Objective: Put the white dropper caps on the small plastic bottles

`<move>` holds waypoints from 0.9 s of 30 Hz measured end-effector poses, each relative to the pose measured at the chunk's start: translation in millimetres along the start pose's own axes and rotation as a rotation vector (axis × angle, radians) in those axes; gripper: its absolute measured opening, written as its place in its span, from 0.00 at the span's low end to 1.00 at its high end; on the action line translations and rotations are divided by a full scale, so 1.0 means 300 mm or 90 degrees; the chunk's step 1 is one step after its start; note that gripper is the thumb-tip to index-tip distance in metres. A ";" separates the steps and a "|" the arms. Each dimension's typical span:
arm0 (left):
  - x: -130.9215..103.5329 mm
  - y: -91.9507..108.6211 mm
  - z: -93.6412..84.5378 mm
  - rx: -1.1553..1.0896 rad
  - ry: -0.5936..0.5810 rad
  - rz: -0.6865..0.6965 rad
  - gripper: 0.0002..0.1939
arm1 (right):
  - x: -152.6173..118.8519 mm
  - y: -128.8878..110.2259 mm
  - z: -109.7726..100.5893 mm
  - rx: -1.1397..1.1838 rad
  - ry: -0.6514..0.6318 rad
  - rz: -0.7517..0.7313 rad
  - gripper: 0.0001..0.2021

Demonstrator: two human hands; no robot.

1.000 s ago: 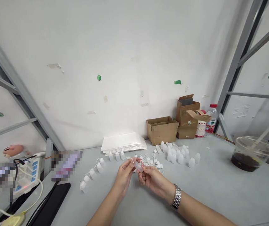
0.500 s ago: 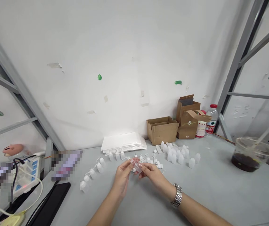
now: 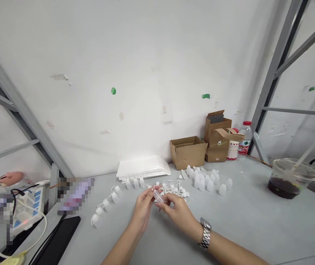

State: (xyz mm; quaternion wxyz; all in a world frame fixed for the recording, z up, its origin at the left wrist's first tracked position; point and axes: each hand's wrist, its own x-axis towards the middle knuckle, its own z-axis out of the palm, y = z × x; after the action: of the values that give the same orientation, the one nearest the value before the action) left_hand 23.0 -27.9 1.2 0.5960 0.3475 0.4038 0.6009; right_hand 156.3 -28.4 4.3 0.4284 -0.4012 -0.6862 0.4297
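Note:
A small translucent bottle [image 3: 158, 197] is held tilted between both hands near the middle of the table. My left hand [image 3: 144, 206] pinches its upper end, and the fingers of my right hand [image 3: 175, 208] close on its lower end. Just behind them lies a loose pile of small white caps [image 3: 175, 188]. Capped bottles [image 3: 115, 197] stand in a curved line to the left. Several bottles without visible caps [image 3: 201, 181] stand grouped to the right, some lying down.
White sheets [image 3: 143, 167] are stacked by the wall, beside a cardboard box [image 3: 189, 154] and a brown paper bag [image 3: 217, 145]. A plastic cup of dark drink [image 3: 286, 187] stands right. A black object [image 3: 59, 239] and power strip [image 3: 33, 209] lie left.
My right hand has turned and shifted its grip on the small bottle, which now shows more between the fingers. The whole view has shifted slightly.

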 end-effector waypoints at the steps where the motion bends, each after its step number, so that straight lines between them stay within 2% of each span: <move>1: 0.000 0.000 0.000 -0.011 -0.004 0.001 0.15 | 0.000 0.002 -0.001 -0.017 0.000 -0.008 0.09; 8: -0.010 0.013 0.006 -0.103 -0.017 -0.041 0.16 | -0.002 0.005 0.000 -0.030 0.017 -0.031 0.11; 12: -0.011 0.005 0.003 -0.123 -0.022 -0.068 0.15 | -0.001 0.002 0.004 0.024 0.021 -0.001 0.13; 16: -0.013 -0.004 0.002 -0.129 -0.051 -0.085 0.14 | 0.013 0.011 0.009 0.150 -0.017 0.062 0.15; 20: -0.019 0.019 0.005 -0.116 -0.065 -0.102 0.13 | 0.030 0.010 0.001 0.276 -0.086 0.089 0.18; 24: -0.021 0.039 0.003 -0.116 -0.063 -0.089 0.12 | 0.035 0.000 -0.010 0.316 -0.125 0.086 0.19; 27: -0.018 0.032 0.001 -0.121 -0.062 -0.094 0.13 | 0.033 0.004 -0.010 0.325 -0.117 0.095 0.19</move>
State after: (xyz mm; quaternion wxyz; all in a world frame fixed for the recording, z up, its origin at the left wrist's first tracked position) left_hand 19.4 -32.8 10.3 0.6874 0.2875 0.3402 0.5736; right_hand 156.2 -18.2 6.4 0.4189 -0.2894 -0.5601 0.6535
